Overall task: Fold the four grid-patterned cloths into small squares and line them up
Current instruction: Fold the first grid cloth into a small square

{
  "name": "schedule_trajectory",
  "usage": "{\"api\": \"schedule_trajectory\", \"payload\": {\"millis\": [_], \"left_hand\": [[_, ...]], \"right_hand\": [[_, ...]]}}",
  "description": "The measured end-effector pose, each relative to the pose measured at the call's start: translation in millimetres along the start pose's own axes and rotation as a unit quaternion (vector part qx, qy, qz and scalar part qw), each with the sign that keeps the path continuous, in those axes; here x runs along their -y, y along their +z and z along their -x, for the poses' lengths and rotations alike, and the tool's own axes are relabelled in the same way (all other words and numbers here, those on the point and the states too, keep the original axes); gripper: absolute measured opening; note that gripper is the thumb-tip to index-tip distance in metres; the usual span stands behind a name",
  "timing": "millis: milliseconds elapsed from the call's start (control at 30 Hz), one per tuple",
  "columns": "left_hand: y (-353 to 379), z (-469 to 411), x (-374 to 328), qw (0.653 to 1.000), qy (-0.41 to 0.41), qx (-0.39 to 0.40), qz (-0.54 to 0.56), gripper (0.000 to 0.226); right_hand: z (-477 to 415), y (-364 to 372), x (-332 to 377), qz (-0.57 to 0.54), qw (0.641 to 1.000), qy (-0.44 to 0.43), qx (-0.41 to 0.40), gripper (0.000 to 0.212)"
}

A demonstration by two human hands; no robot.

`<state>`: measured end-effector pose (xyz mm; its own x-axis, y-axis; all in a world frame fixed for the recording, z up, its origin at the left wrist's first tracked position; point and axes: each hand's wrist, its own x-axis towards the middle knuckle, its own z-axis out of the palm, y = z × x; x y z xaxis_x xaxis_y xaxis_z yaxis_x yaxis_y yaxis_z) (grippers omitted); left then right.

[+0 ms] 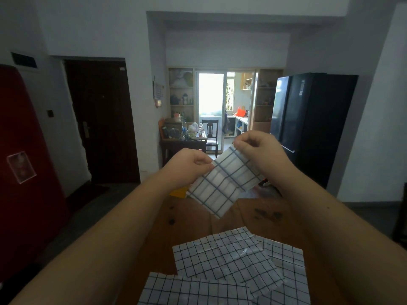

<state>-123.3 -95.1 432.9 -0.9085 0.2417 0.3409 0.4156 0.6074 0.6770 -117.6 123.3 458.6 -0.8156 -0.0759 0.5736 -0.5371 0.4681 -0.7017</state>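
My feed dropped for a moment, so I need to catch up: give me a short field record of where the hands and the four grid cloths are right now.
left hand: pinches the upper left corner of the held white grid-patterned cloth
right hand: pinches its upper right corner
held cloth: in the air above the brown wooden table, hanging tilted; appears partly folded
cloths on table: three, unfolded, flat, overlapping: middle cloth, right cloth, near cloth
folded squares lined up: none visible
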Motion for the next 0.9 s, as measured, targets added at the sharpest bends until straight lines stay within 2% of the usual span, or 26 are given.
{"api": "schedule_trajectory", "payload": {"millis": [100, 233, 433, 533, 633, 800, 900], "left_hand": [[0.8, -2.6, 1.4, 0.999, -0.031, -0.016, 0.04, 0.011], [-2.9, -2.3, 4.8, 0.981, -0.08, -0.046, 0.169, 0.013], [-0.6, -5.8, 12.4, 0.95, -0.109, -0.069, 0.285, 0.021], [2.4, -7.0, 13.9, 0.947, -0.112, -0.075, 0.292, 0.021], [2.4, -4.6, 14.0, 0.949, -0.106, -0.063, 0.291, 0.02], [-6.6, 1.3, 12.1, 0.952, -0.084, 0.013, 0.295, 0.027], [-12.5, 4.1, 12.5, 0.942, -0.073, 0.054, 0.323, 0.027]], "right_hand": [[-0.1, -3.4, -7.7, 0.004, 1.0, 0.014, -0.013, 0.018], [8.4, -2.6, -19.2, -0.104, 0.99, 0.098, -0.011, 0.038], [25.9, 17.2, -33.7, -0.179, 0.967, 0.16, 0.082, 0.037], [26.8, 22.4, -35.4, -0.183, 0.971, 0.141, 0.066, 0.026], [25.3, 20.4, -34.0, -0.167, 0.978, 0.119, 0.041, 0.012], [24.3, 10.9, -33.7, -0.168, 0.979, 0.103, 0.045, 0.019], [23.1, 4.5, -31.8, -0.222, 0.967, 0.111, 0.049, 0.023]]}}
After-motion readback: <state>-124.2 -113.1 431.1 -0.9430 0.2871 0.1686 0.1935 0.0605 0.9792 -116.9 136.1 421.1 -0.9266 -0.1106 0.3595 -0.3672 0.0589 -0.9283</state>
